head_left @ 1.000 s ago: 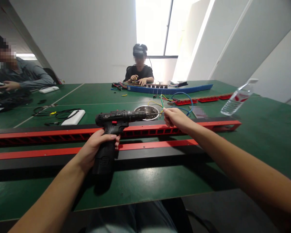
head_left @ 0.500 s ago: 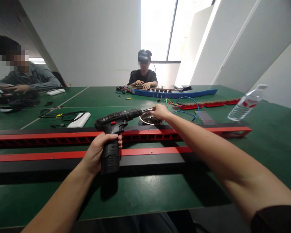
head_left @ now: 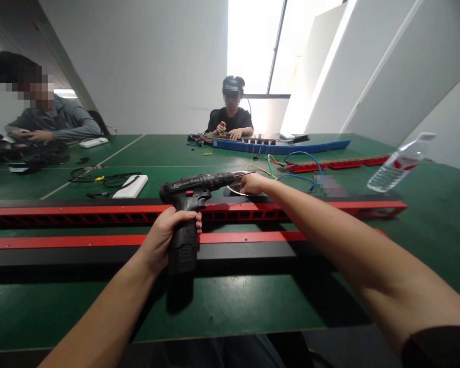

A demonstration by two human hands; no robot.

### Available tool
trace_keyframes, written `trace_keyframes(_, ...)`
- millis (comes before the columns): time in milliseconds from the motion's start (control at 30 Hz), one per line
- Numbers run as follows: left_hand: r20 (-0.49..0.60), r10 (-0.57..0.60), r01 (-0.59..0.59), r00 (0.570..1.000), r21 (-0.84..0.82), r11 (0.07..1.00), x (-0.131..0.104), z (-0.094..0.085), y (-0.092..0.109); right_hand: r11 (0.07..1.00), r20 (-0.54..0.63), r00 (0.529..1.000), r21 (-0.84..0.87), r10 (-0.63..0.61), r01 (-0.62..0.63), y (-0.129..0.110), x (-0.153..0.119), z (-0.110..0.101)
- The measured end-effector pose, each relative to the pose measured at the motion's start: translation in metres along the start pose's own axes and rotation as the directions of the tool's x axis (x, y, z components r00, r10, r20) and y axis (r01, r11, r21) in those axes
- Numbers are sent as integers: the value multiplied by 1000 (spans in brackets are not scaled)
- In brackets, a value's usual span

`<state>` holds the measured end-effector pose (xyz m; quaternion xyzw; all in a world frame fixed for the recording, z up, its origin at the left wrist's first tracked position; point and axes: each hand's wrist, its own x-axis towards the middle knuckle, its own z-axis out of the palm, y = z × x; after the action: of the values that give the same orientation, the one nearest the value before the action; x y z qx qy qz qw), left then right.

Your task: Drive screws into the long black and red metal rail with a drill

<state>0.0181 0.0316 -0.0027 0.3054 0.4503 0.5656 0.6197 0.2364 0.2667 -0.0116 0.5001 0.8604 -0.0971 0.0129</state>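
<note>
My left hand [head_left: 161, 234] is wrapped round the grip of a black cordless drill [head_left: 187, 186]. The drill points to the right, and its long thin bit reaches just above my right hand [head_left: 255, 183]. That hand dips into a metal bowl [head_left: 233, 191] of small dark pieces that look like screws. Its fingers are bent downward and pressed together, and the fingertips are partly hidden among the pieces. Beneath the drill lie two long red-and-black bars, the nearer bar [head_left: 222, 238] and the farther bar [head_left: 80, 210], side by side across the table.
A water bottle [head_left: 400, 163] appears tilted at the right. Behind the bars lie a white power bank [head_left: 131, 187] with black cables, and coloured wires by a red strip [head_left: 343, 164]. Across the green table, one person works at a blue bar [head_left: 283, 147]; another sits at the left.
My right hand has gone from beside the bit's tip down into the bowl. The drill stays in my left hand. The whole view has shifted slightly.
</note>
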Motion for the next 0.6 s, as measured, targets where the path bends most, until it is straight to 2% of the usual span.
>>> trace_keyframes(133,-20,8,-8,1000,3,1000,-1,3,1,999,-39,999,38,18,-17,1,-8,-4)
trace_keyframes(233,-17,-14,14,1000,4,1000,-2,4,2,961,-139,989,276,45,-5,2,-17,-4)
trace_keyframes(267,-16,-21,21,1000,3,1000,-2,4,3,911,-175,983,412,61,17,2,-21,-4)
trace_keyframes(333,-8,-30,30,1000,-3,1000,-3,3,3,740,-220,970,669,100,75,2,-34,-4)
trace_keyframes(433,25,-31,31,999,-9,999,-4,1,3,485,-245,960,861,136,151,1,-61,-3)
trace_keyframes(500,36,-34,34,999,-7,999,-5,1,4,405,-233,964,900,128,164,2,-82,-2)
trace_keyframes(600,25,-41,40,999,28,999,-7,2,3,353,-235,967,917,101,186,6,-106,3)
